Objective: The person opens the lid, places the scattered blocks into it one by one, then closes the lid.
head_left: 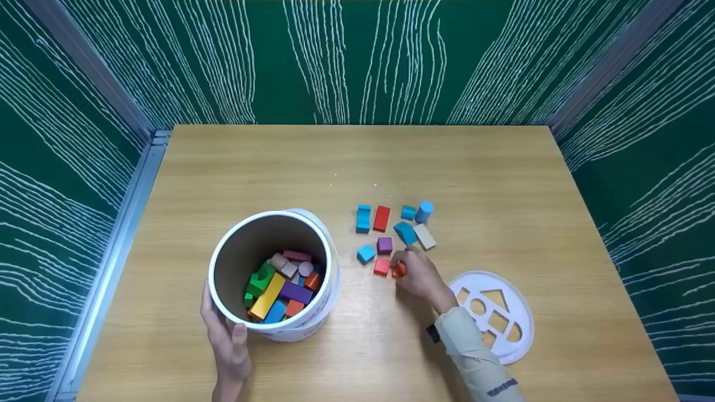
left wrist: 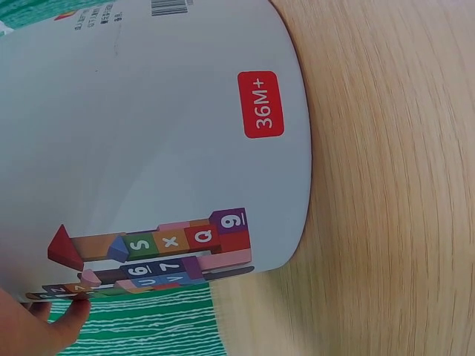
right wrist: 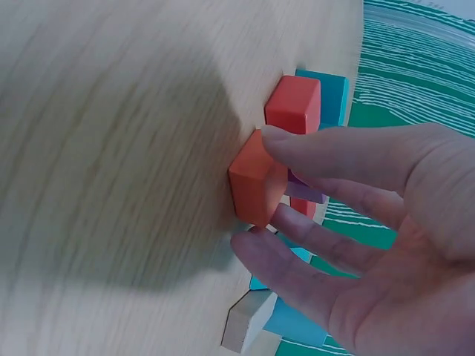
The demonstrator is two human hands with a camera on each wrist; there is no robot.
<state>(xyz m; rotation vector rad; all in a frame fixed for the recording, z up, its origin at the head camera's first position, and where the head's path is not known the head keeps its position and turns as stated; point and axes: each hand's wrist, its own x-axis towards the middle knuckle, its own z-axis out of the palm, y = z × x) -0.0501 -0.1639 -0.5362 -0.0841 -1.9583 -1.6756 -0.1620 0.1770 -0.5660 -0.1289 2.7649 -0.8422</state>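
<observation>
A white cylindrical bucket [head_left: 329,301] with colourful toy blocks in it stands at the left of the table. My left hand [head_left: 228,346] holds it at its near left side, thumb by the front rim and fingers along the wall. In the left wrist view the bucket's printed wall [left wrist: 163,141] fills much of the picture. My right hand [head_left: 416,273] pinches an orange block [right wrist: 256,178] between thumb and fingers, low at the table surface. Close by it lie a red block [head_left: 382,266], a purple block [head_left: 384,245] and a blue cube [head_left: 366,254].
A white lid with shaped holes [head_left: 525,324] lies to the right, partly under the right forearm. Farther back are a red block [head_left: 381,218], a blue cylinder [head_left: 424,211], a blue notched block [head_left: 363,218] and a beige block [head_left: 424,236]. Green patterned walls surround the table.
</observation>
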